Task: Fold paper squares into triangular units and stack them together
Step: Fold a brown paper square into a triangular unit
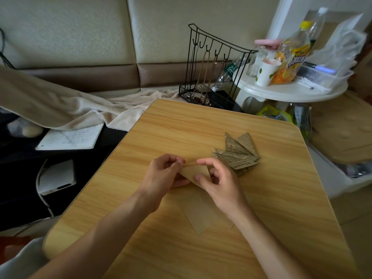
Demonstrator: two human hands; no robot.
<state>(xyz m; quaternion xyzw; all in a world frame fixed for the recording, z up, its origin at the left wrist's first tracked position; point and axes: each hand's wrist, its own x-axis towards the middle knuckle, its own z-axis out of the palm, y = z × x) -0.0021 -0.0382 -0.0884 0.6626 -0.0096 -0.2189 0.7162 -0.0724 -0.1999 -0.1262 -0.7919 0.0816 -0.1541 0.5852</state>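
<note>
Head view: my left hand (164, 172) and right hand (216, 179) both pinch tan paper triangle (196, 171) above table (261, 208) centre, mid-fold. Finished newsprint triangles (238, 153) stacked just right, farther. Next: likely sharpen crease, add to stack.

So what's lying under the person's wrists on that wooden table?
Flat tan paper squares lie on the wood-grain table, one pointed corner showing. The right hand and its forearm cover part of them, so their number is unclear.
</note>
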